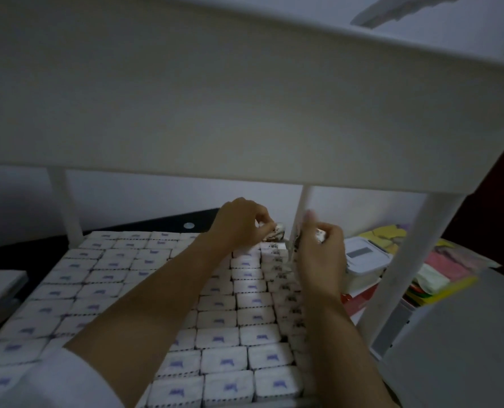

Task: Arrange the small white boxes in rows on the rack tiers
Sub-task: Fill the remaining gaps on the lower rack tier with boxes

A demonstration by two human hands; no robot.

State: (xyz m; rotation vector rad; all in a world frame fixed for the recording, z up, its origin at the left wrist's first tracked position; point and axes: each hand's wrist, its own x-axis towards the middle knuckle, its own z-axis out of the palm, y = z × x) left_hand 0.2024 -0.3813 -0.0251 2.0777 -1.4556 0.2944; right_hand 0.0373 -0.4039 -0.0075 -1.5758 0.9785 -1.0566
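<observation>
Far right corner of the rack's packed tier: left hand pinches a white box, right hand curls its fingers round a second box. Next, likely: seat both flush in the row.

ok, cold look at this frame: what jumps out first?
The packed grid of small white boxes with purple marks fills the bottom half of the view. At its far right corner, by a thin white post, the left hand and right hand each pinch one of them. The pale upper tier looms across the top.
</observation>
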